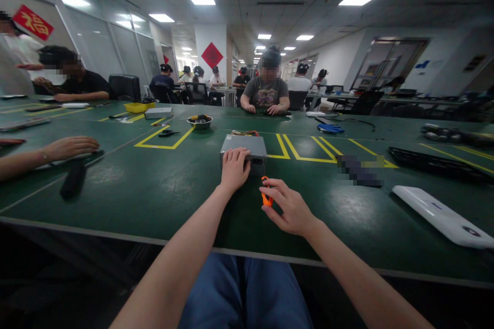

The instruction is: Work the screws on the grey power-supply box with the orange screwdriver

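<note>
Grey metal box (245, 141): set on the green tabletop (154, 200), straight ahead, with coloured cables (252, 133) at the far side and a socket (256, 161) in the near face.
Left hand (233, 170): laid over the box's top near edge, fingers slightly spread, apparently steadying.
Right hand (291, 209): pinching the orange-handled tool (266, 200) between thumb and fingertips, nearer than the box.
Orange-handled tool: pointed toward the near face, around the right corner; contact too small to tell.
Casing: seemingly closed, without visible loose parts alongside; probably early in the work.
Near face: likely unfinished; exact progress impossible to tell.
</note>
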A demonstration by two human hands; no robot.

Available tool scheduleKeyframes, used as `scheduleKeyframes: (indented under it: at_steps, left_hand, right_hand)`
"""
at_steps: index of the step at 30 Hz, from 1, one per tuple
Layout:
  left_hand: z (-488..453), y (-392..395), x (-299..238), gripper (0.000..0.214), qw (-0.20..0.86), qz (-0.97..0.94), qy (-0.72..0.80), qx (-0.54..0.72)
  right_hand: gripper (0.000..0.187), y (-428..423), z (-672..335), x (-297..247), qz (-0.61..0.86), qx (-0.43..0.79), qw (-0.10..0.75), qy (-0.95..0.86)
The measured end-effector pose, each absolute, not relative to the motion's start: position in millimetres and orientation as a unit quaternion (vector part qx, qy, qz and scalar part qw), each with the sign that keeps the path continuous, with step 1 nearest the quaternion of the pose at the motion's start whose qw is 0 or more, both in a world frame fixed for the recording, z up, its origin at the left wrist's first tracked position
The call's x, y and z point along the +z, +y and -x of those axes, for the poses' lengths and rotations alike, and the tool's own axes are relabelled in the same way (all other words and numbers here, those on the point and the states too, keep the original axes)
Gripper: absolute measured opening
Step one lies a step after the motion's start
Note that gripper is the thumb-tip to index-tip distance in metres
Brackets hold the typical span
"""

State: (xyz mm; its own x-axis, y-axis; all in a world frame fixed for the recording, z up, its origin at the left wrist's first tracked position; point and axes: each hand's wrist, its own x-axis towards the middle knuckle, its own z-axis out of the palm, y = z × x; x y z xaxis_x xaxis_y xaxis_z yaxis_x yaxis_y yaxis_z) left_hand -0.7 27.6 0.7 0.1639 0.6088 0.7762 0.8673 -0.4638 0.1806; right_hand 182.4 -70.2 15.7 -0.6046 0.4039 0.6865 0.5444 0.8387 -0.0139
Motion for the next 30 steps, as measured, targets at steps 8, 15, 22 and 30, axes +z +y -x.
scheduleKeyframes:
  at_steps: [8, 15, 22, 30]
  left_hand:
    - [0.2, 27.0, 1.2, 0.029, 0.153, 0.746, -0.495, -0.419]
    - [0.8, 27.3, 0.6, 0.029, 0.154, 0.747, -0.494, -0.418]
    - [1.2, 26.9, 0.8, 0.028, 0.155, 0.748, -0.492, -0.418]
    - [1.1, 28.0, -0.2, 0.029, 0.159, 0.746, -0.491, -0.420]
  right_hand:
    - [0.028, -68.8, -180.7, 12.4, 0.272, -0.079, 0.368, -0.886]
    - [0.029, -69.9, -180.4, 14.9, 0.283, -0.098, 0.325, -0.897]
    - [0.026, -67.3, -179.6, 11.9, 0.289, -0.033, 0.373, -0.881]
    - [0.032, -67.3, -178.7, 12.1, 0.282, -0.078, 0.308, -0.905]
